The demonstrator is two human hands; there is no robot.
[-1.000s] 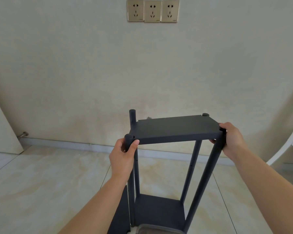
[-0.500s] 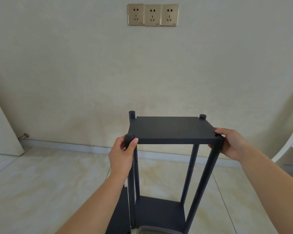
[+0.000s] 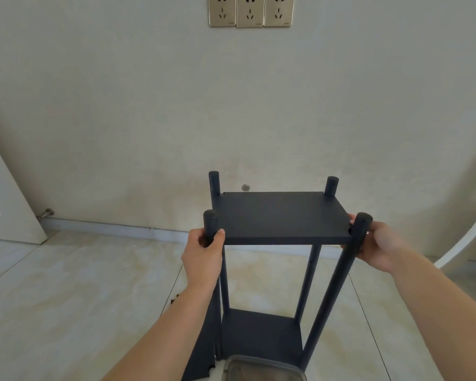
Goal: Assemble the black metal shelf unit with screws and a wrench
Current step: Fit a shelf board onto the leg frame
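Shelf panel (image 3: 283,215) sits level between left hand (image 3: 204,250) and right hand (image 3: 379,247).

shelf unit: black metal shelf unit (image 3: 261,270) stands upright on the tiled floor (image 3: 66,298), centre to lower centre of the frame.
top panel: top shelf panel (image 3: 282,215) sits between four posts whose tips rise above it.
left hand: left hand (image 3: 204,254) grips the near left post (image 3: 210,226).
right hand: right hand (image 3: 379,248) holds the near right post (image 3: 360,232) at the panel's corner.
background: three wall sockets (image 3: 250,11), top centre.
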